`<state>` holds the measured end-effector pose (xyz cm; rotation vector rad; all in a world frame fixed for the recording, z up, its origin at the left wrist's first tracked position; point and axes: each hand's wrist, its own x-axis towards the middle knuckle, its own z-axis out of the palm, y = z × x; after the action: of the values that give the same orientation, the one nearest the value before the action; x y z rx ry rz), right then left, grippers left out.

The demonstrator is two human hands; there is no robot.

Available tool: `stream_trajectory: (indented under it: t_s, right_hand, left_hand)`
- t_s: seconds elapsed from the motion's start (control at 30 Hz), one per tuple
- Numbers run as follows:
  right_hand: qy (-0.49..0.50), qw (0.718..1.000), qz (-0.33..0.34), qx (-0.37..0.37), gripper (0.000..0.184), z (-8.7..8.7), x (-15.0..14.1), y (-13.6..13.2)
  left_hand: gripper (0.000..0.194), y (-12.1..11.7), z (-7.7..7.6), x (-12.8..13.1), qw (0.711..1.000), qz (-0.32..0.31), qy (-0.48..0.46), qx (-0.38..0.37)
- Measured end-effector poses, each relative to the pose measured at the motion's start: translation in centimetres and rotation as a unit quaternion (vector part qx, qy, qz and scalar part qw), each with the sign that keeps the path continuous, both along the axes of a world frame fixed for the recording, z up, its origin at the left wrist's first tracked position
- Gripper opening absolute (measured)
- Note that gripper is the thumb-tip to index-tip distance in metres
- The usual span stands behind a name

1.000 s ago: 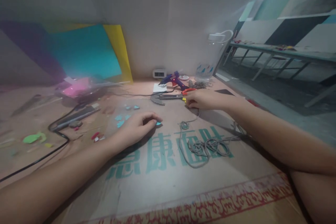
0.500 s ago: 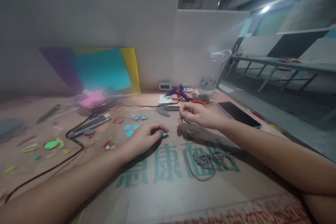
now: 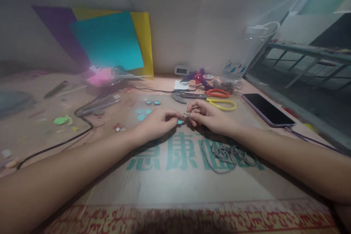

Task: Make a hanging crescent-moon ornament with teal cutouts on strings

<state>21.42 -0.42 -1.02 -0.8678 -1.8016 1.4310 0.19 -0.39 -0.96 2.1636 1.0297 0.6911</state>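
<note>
My left hand [image 3: 160, 123] rests on the board, its thumb and forefinger closed around a small light-blue piece [image 3: 180, 121]. Facing it, my right hand [image 3: 207, 116] is curled, with thumb and fingertips pinched on what looks like the thin end of a grey cord. The fingertips of both hands nearly meet beside the blue piece. Below my right hand, the rest of the grey cord [image 3: 233, 153] lies in loose loops. Several blue flower-shaped cutouts [image 3: 141, 117] and two blue heart-like pieces [image 3: 157, 102] lie beyond my left hand.
Behind the hands are a tool with orange and yellow handles [image 3: 225, 106], a blue glue gun [image 3: 201, 78] and a small white clock [image 3: 181, 70]. A phone [image 3: 267, 109] lies right, before a clear bottle [image 3: 236, 64]. A black cable [image 3: 90, 128] crosses scraps at left.
My right hand has come down and in towards my left fingertips. My left hand stays by the blue piece. The view has tilted downward, uncovering the yellow handle.
</note>
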Motion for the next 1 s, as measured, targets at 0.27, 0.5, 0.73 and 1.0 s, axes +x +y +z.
stream_trajectory:
  t_s: [0.27, 0.5, 0.73, 1.0]
  right_hand:
    - [-0.049, 0.998, 0.025, 0.034, 0.007, 0.2, 0.1, -0.6]
    - [-0.082, 0.992, 0.037, 0.083, 0.006, 0.5, -0.1, -1.0]
    - [-0.174, 0.965, -0.055, 0.189, 0.022, 0.7, -0.3, -1.1]
    - [-0.192, 0.927, -0.131, 0.295, 0.018, 1.0, 0.1, -0.7]
  left_hand:
    - [0.049, -0.1, 0.3, -0.2, 1.000, -0.015, -0.004, -0.009]
    - [0.034, -0.2, 0.5, -0.1, 1.000, -0.027, -0.002, -0.005]
    - [0.032, -0.2, 0.3, -0.2, 1.000, -0.009, -0.001, 0.016]
    - [0.033, -0.2, 0.4, -0.1, 0.999, 0.005, -0.024, 0.020]
